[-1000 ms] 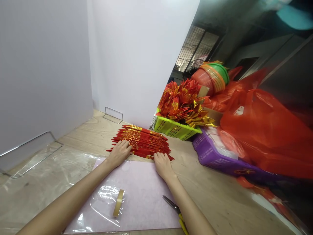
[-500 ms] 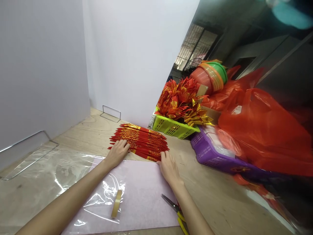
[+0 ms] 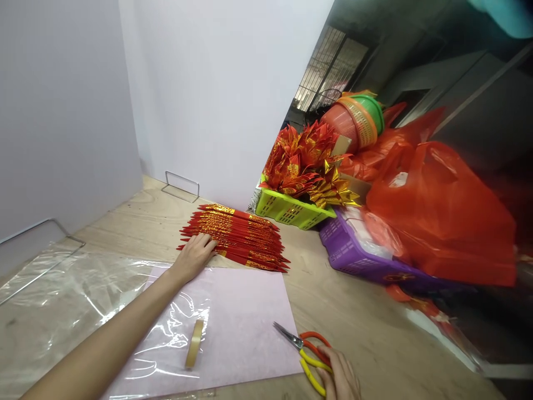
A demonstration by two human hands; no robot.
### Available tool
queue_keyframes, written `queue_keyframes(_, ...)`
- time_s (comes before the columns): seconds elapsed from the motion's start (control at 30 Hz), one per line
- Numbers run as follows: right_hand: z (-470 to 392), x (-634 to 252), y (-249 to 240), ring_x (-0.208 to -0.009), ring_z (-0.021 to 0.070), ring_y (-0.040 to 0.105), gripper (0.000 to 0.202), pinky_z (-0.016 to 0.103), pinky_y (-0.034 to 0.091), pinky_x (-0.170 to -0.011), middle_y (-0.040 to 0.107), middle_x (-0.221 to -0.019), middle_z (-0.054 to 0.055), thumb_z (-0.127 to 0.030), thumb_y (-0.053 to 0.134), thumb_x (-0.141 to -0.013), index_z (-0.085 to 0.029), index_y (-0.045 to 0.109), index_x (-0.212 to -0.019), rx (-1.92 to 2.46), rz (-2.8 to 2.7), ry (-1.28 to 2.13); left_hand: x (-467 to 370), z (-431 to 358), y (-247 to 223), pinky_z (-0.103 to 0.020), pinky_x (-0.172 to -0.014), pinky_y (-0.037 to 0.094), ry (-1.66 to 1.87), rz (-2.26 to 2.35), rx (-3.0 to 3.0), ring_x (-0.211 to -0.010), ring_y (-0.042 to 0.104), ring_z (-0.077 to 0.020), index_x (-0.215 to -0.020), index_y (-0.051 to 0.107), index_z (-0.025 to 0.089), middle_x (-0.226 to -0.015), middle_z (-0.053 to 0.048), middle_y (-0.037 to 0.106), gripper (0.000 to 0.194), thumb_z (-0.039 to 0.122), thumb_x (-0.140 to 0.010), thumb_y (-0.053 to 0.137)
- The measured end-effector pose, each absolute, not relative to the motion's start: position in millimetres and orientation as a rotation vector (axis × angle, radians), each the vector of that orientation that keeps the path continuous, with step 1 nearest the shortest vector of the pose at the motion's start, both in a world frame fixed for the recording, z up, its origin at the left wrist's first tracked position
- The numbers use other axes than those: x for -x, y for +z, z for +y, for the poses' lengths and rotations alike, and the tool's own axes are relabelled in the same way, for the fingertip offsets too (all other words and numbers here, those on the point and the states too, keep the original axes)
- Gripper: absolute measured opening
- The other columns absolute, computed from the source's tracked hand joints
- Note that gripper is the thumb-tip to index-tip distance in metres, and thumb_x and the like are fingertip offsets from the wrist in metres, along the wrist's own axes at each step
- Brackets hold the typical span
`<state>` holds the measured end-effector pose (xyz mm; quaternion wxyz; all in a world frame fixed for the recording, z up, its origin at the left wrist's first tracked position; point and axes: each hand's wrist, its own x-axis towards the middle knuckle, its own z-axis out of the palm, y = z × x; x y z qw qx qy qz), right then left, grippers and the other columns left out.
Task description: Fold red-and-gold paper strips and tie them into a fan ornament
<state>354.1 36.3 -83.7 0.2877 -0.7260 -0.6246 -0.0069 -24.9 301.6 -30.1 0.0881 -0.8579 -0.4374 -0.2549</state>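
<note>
A row of red-and-gold folded paper pieces (image 3: 245,230), packed tightly side by side with pointed ends, lies on the wooden table. My left hand (image 3: 195,255) is closed over its near left part, fingers curled on the papers. Lower right, my right hand (image 3: 343,375) has its fingers at the handles of a pair of scissors (image 3: 306,347), one handle orange, the other yellow. The scissors' blades are together and point over the edge of a pale pink sheet (image 3: 250,322). Part of the right hand is cut off by the frame's bottom.
Clear plastic film (image 3: 95,300) covers the left of the sheet, with a tape roll (image 3: 194,344) on it. Wire stands (image 3: 181,186) prop white panels (image 3: 208,100). A green basket (image 3: 291,210) of red-gold paper ornaments, a purple basket (image 3: 353,255) and red bags (image 3: 445,216) stand right.
My right hand has left the right end of the papers and come down to the scissors. My left hand stays on the papers. The view has shifted slightly.
</note>
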Motion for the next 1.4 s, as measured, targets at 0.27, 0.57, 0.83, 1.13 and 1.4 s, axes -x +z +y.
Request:
queue_keyframes(0.27, 95.0, -367.9, -52.6, -0.081, 0.0292, 0.059, 0.027, 0.041, 0.045, -0.068, 0.067, -0.089, 0.011, -0.030, 0.035, -0.090, -0.021, 0.060, -0.094, 2.055, -1.576, -0.355, 22.9, 295.6, -31.2, -0.034, -0.074, 0.037, -0.761, -1.284, 2.557, -0.085, 0.050, -0.0231, -0.099, 0.061, 0.016, -0.091, -0.008, 0.058, 0.013, 0.024, -0.094, 0.052)
queue_keyframes(0.57, 237.3, -231.8, -22.5, -0.099, 0.0231, 0.054, 0.023, 0.037, 0.043, -0.087, 0.062, -0.107, 0.011, -0.019, 0.045, -0.094, -0.019, 0.060, -0.112, 1.522, -2.230, -0.192, 22.5, 292.6, -30.2, -0.035, -0.076, 0.038, -0.738, -1.285, 2.578, -0.086, 0.051, -0.0237, -0.103, 0.059, 0.015, -0.094, -0.008, 0.059, 0.015, 0.024, -0.094, 0.052)
queue_keyframes(0.83, 229.2, -238.1, -45.3, -0.106, 0.0268, 0.048, 0.028, 0.041, 0.039, -0.088, 0.055, -0.114, 0.015, -0.026, 0.043, -0.097, -0.014, 0.056, -0.118, 1.631, -2.163, -0.283, 22.3, 287.6, -31.3, -0.035, -0.078, 0.037, -0.730, -1.258, 2.635, -0.087, 0.051, -0.0236, -0.102, 0.059, 0.016, -0.094, -0.008, 0.058, 0.015, 0.025, -0.095, 0.050)
queue_keyframes(1.13, 223.5, -236.7, -43.8, -0.106, 0.0277, 0.047, 0.026, 0.043, 0.035, -0.087, 0.056, -0.115, 0.014, -0.024, 0.046, -0.096, -0.018, 0.056, -0.119, 1.711, -2.126, -0.316, 22.7, 284.1, -28.5, -0.035, -0.078, 0.035, -0.748, -1.220, 2.667, -0.085, 0.050, -0.0229, -0.098, 0.060, 0.017, -0.091, -0.007, 0.059, 0.014, 0.024, -0.095, 0.049)
queue_keyframes(1.4, 242.7, -231.6, -26.0, -0.096, 0.0241, 0.048, 0.018, 0.038, 0.033, -0.081, 0.058, -0.100, 0.010, -0.012, 0.043, -0.094, -0.018, 0.059, -0.091, 1.670, -2.138, -0.265, 26.2, 288.3, -27.6, -0.035, -0.078, 0.035, -0.753, -1.281, 2.626, -0.085, 0.050, -0.0229, -0.092, 0.060, 0.018, -0.089, -0.006, 0.059, 0.012, 0.026, -0.094, 0.052)
